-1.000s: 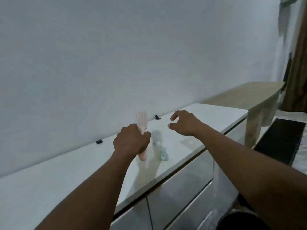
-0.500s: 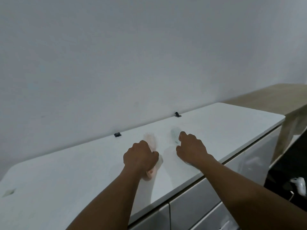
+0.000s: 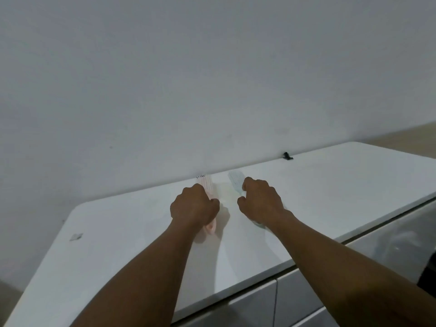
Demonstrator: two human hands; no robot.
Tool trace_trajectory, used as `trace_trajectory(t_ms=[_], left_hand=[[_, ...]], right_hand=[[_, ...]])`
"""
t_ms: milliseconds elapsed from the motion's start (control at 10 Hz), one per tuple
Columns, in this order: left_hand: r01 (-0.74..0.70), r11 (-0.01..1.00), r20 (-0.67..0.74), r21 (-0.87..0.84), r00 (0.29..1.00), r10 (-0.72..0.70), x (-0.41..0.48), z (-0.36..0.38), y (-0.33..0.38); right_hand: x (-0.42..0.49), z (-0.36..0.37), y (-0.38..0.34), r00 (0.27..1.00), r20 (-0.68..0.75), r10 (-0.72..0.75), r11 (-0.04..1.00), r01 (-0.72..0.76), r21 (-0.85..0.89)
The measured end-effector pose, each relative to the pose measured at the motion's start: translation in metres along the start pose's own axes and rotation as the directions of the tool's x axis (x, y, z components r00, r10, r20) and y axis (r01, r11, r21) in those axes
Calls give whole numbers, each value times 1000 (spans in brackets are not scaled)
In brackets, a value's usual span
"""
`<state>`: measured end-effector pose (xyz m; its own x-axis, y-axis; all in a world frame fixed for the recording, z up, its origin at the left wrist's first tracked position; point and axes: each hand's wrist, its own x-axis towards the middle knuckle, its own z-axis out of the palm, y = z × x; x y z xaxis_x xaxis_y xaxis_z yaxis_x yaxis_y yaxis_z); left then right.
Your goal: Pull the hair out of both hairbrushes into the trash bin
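**Two hands, two hairbrushes on the white desk**

Two hairbrushes lie side by side on the white desk [image 3: 330,204], close to the wall [image 3: 212,79], and each has a hand on it. The left hand [image 3: 194,206] is curled into a fist around the handle of the pink hairbrush [image 3: 207,185]; its grip is closed on that handle, with the bristle head sticking out beyond the knuckles toward the wall and the handle's end showing below the wrist. The right hand [image 3: 260,201] covers the handle of the pale blue-green hairbrush [image 3: 236,179], whose head points up and to the left toward the wall. Its fingers are bent down over the handle, but whether the grip has fully closed on it cannot be told from this angle. A bit of the clear handle end shows under the wrist.

Both brushes are low on the desk top; whether either is lifted clear of it is not plain. The hands are near each other, apart, with a strip of bare desk between them.

A small black clip [image 3: 287,156] sits at the back edge of the desk, to the right of the brushes. A small grey patch [image 3: 76,236] marks the desk top at the left. Grey cabinet fronts [image 3: 259,305] run below the desk edge. Any hair in the bristles is too fine to make out.
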<state>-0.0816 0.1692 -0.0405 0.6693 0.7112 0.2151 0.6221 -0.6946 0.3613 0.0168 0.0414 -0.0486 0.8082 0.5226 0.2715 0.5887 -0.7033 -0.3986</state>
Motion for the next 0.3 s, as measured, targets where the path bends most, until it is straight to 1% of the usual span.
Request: trace_trajectory(t_ms=[100, 200, 300], left_hand=[[29, 1000, 33, -1, 999, -29, -6, 6, -15], [32, 999, 37, -8, 999, -31, -6, 9, -17], [28, 999, 10, 24, 1000, -28, -4, 5, -13]], right_hand=[[-5, 14, -9, 999, 26, -40, 999, 41, -27], [-9, 17, -11, 998, 49, -43, 999, 44, -30], [-3, 10, -9, 997, 78, -27, 999, 28, -21]])
